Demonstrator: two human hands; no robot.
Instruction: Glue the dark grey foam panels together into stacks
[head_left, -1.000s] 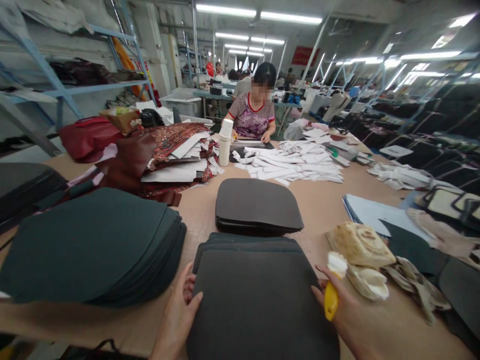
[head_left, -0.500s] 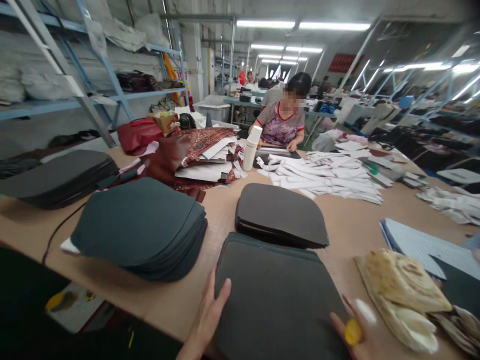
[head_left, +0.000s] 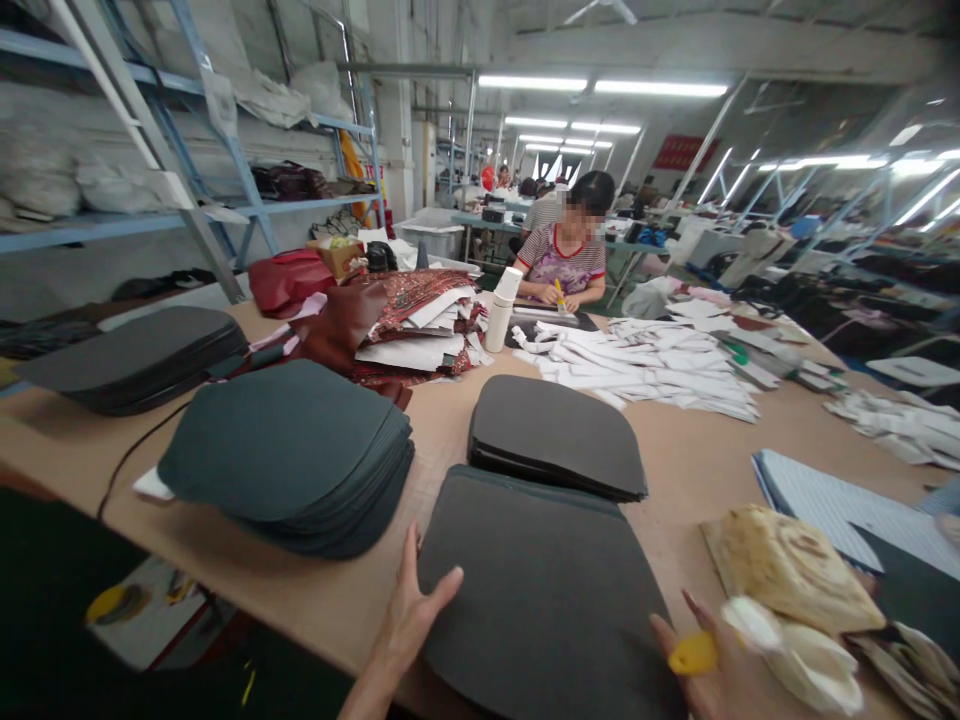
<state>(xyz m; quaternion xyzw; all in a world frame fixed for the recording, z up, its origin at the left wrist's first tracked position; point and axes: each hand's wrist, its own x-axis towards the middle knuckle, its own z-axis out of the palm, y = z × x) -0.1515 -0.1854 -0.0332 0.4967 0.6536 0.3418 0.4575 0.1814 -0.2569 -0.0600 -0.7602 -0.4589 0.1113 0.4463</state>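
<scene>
In front of me lies a dark grey, round-cornered panel [head_left: 547, 590] on top of a stack of similar pieces. My left hand [head_left: 412, 605] is at the stack's left edge, with fingers stretched and the thumb over the top panel. At the lower right edge, my right hand [head_left: 709, 665] grips what looks like a brush [head_left: 694, 653] with a yellow handle. A whitish end shows beyond the fingers, blurred. Touching the far side of the stack is another pile of dark grey panels [head_left: 555, 430]. Dark green panels [head_left: 277, 440] are piled to the left.
A crumpled yellowish cloth bundle [head_left: 795, 565] lies right of my right hand. White strips [head_left: 645, 365] and a white bottle [head_left: 501, 315] sit farther back. Red-brown material [head_left: 345, 325] is heaped at left. Across the table, a person [head_left: 566, 260] works with a yellow-handled tool [head_left: 560, 295].
The view has tilted slightly upward. My right hand has turned a little, so the yellow handle shows more lengthwise. My left hand stays at the stack's left edge.
</scene>
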